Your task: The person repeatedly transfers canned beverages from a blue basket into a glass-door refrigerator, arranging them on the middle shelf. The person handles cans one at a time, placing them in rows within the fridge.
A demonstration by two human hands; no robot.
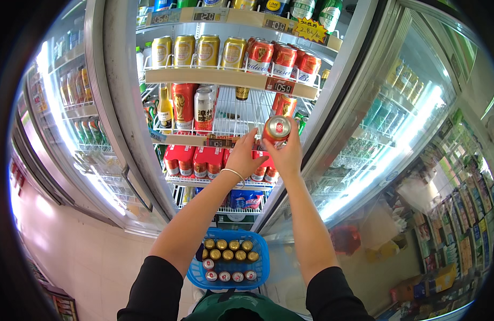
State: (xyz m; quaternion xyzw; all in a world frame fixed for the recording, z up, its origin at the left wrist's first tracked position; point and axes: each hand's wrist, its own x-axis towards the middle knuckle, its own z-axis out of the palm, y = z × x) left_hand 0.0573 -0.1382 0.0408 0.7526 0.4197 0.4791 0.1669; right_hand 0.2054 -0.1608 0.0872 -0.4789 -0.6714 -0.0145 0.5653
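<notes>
My right hand [290,154] grips a red drink can [276,130], its silver top tilted towards me. Just left of it, my left hand [243,154] holds nothing; its fingers are spread, and a bangle circles the wrist. Both hands are in front of a wire cooler shelf [237,120]. On that shelf are a tall red can [183,106], a white can [204,110], a yellow bottle [165,108] and red-gold cans [286,105] at the right. Below, a blue plastic basket [264,261] holds gold-topped cans [228,255] and silver-topped cans [224,276] in rows.
Gold cans [208,50] and red Budweiser cans [259,56] line the shelf above. Red multipacks [178,158] and blue packs [245,199] sit lower down. A glass cooler door [375,132] stands swung out at the right; another glass door [70,100] is at left.
</notes>
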